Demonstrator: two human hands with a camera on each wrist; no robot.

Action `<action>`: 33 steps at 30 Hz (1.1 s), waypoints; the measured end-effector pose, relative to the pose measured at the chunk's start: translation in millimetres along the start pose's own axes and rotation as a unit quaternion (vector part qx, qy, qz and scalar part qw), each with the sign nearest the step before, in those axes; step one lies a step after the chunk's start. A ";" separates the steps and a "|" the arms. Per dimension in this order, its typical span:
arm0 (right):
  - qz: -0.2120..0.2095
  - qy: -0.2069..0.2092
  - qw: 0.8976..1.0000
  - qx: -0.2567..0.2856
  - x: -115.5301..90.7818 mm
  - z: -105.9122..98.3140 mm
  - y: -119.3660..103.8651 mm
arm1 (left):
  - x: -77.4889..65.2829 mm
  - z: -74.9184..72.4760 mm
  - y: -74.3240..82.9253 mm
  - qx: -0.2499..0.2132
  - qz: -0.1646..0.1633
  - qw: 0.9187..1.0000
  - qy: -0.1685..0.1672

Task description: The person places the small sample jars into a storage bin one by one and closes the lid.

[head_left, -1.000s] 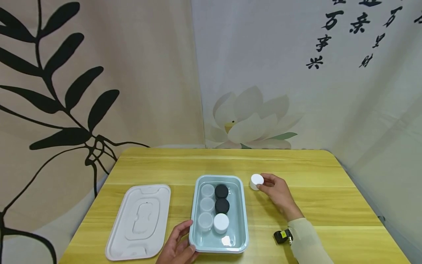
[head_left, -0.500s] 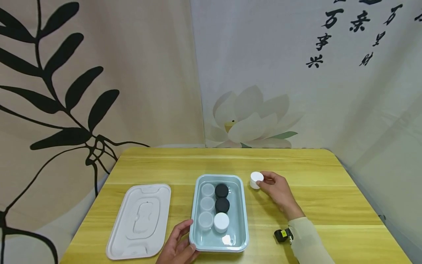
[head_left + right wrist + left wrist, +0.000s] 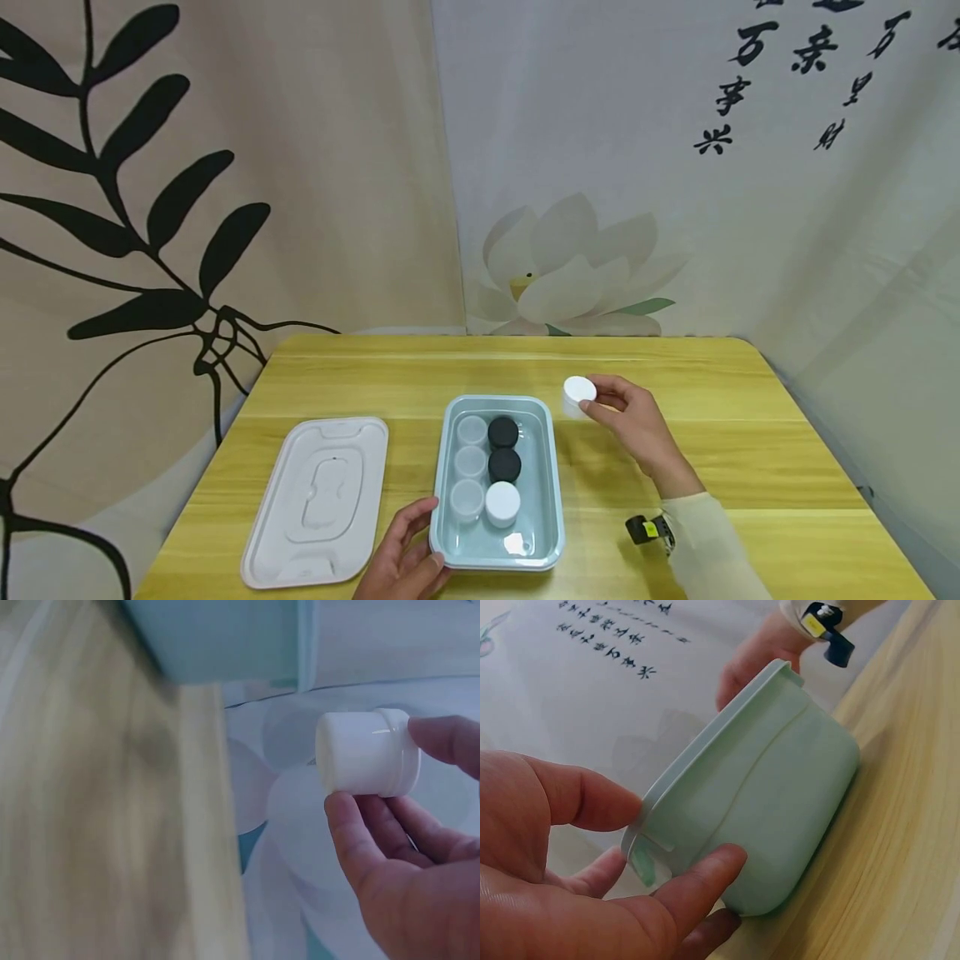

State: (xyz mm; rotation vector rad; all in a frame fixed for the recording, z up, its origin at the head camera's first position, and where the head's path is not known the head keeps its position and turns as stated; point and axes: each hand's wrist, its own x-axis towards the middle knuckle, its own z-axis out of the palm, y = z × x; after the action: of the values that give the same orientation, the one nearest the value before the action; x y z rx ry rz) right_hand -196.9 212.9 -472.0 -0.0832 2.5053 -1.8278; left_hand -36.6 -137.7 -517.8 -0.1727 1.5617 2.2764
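My right hand pinches a small white screw-lid jar between thumb and fingers, right of the box's far corner. In the right wrist view the jar is lifted off the wooden table. My left hand grips the near left corner of a pale blue-green plastic box; in the left wrist view its fingers spread over the rim and wall. Inside the box, a column of translucent-lidded jars stands on the left. Beside it are two black-lidded jars and one white-lidded jar.
A white lid lies flat on the table, left of the box. A black wrist camera sits at the right cuff. Behind the table's far edge hangs a printed curtain.
My right hand has raised the white jar and shifted it slightly left, towards the box. The left hand keeps its place on the box.
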 end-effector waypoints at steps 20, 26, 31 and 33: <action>-0.084 -0.118 0.989 0.003 -31.8 20.4 -44.1 | 0.1 1.0 3.0 0.002 -0.008 1.000 0.009; -0.102 -0.190 0.976 0.041 -40.4 27.0 -44.8 | -0.1 1.5 1.2 0.002 -0.003 1.000 0.006; -0.107 -0.238 0.964 0.046 -44.5 34.1 -42.1 | 0.3 0.9 -0.3 0.001 -0.002 1.000 0.004; -0.103 -0.248 0.962 0.041 -45.9 37.1 -41.3 | 0.5 0.9 -0.8 0.000 -0.002 1.000 0.005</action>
State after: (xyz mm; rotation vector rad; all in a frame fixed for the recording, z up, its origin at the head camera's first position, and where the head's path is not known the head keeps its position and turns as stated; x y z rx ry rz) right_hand -147.9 168.2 -444.0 -0.7278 2.1297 -1.7006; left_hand -36.7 -136.5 -518.3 -0.1862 1.5658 2.2750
